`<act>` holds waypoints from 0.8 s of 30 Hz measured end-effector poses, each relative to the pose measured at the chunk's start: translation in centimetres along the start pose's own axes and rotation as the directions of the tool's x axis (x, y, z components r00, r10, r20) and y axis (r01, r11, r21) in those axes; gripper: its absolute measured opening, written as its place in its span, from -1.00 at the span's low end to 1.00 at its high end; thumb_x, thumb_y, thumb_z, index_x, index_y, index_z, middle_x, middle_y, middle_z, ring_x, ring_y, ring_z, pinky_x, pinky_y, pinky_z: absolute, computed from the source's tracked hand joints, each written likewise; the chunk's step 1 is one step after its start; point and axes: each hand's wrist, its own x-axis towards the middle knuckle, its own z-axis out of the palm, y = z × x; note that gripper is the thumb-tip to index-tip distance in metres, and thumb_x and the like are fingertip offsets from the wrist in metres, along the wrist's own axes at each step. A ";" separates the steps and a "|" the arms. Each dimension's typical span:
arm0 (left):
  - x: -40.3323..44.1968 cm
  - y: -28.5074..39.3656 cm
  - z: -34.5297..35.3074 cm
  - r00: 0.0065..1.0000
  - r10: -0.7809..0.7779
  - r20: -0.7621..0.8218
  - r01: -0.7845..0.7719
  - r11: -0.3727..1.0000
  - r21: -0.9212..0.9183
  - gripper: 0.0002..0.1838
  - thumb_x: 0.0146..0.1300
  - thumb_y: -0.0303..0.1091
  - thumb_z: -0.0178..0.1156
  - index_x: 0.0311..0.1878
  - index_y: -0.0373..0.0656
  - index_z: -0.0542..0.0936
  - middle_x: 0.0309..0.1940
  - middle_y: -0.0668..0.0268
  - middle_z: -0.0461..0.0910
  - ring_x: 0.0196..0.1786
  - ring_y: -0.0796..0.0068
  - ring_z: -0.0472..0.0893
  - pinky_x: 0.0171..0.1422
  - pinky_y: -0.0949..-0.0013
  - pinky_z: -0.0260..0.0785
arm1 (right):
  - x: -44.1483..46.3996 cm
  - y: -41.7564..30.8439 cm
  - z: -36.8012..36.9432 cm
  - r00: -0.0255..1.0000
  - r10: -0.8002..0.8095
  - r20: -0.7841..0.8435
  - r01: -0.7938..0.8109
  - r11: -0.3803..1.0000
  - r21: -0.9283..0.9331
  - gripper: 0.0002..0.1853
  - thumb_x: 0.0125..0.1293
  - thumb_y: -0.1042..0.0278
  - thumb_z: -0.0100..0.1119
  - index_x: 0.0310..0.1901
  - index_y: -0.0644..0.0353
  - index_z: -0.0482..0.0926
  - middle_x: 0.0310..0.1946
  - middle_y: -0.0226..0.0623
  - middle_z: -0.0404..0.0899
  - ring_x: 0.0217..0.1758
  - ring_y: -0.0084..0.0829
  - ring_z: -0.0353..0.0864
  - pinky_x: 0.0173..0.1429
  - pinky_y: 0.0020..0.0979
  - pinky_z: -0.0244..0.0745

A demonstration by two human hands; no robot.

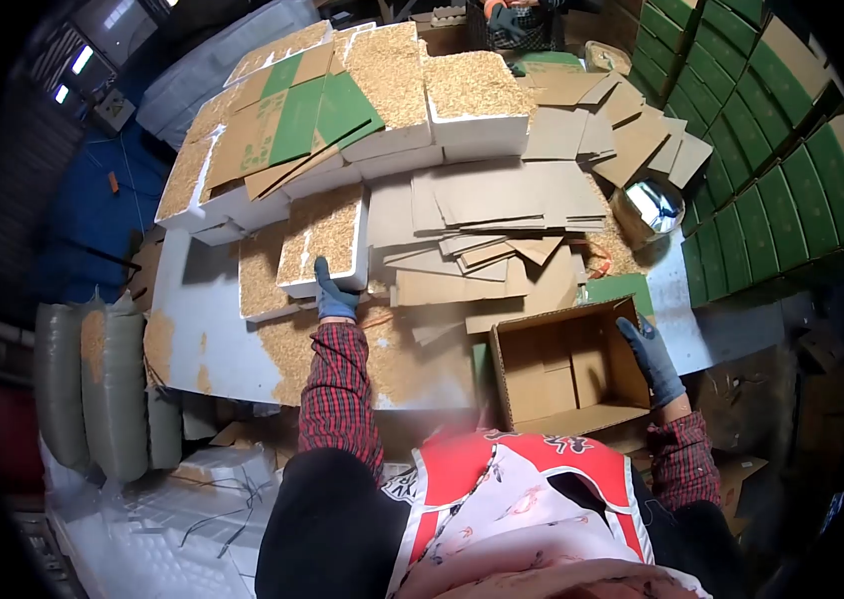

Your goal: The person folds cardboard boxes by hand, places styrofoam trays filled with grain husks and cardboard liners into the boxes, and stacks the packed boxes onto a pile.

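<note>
My left hand (336,297), in a blue-grey glove, is at the front edge of a white foam box (352,272) filled with tan flakes. One digit reaches over the rim and the others are mostly hidden. That box rests partly on a second flake-filled foam box (260,275). On the right, my right hand (652,361), gloved alike, grips the right wall of an open cardboard box (563,369). The cardboard box is tilted toward me at the table's front edge, and nothing shows inside it.
Flat cardboard pieces (502,195) lie mid-table. Behind them are more filled foam boxes (477,95). Stacked green boxes (781,210) line the right, near a shiny metal container (649,210). Full sacks (112,389) stand at left. A co-worker's gloved hand (507,22) shows at the far side.
</note>
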 end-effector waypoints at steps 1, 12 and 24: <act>0.5 -0.6 -0.8 0.990 -0.137 0.027 0.140 0.962 -0.236 -0.12 0.20 0.09 0.37 0.48 -0.09 0.25 0.27 0.23 0.47 0.23 0.20 0.50 0.44 0.21 0.27 | 0.3 1.0 0.1 1.000 0.015 -0.013 -0.015 1.000 -0.001 -0.30 0.42 -0.01 0.21 0.37 0.40 0.37 0.30 0.02 0.49 0.35 -0.23 0.46 0.37 -0.37 0.33; -22.0 15.8 -17.3 0.908 -0.081 0.412 0.333 0.736 -0.589 -0.32 0.52 0.04 -0.03 0.47 -0.30 0.21 0.37 0.07 0.41 0.33 0.17 0.51 0.42 0.11 0.38 | 0.6 1.1 0.4 0.998 -0.031 0.059 0.021 0.985 0.171 -0.42 0.58 -0.03 -0.10 0.33 0.34 0.41 0.31 -0.14 0.47 0.36 -0.30 0.41 0.46 -0.40 0.26; -34.2 26.3 -0.5 0.332 -0.423 0.843 0.679 0.727 0.097 -0.39 0.52 -0.16 -0.06 0.49 -0.33 0.18 0.37 -0.01 0.39 0.36 0.18 0.47 0.46 0.16 0.34 | 0.7 1.6 0.4 0.964 -0.101 0.244 -0.087 0.753 0.653 -0.68 0.60 0.22 -0.09 0.16 0.19 0.54 0.02 -0.31 0.59 0.00 -0.55 0.51 0.05 -0.53 0.49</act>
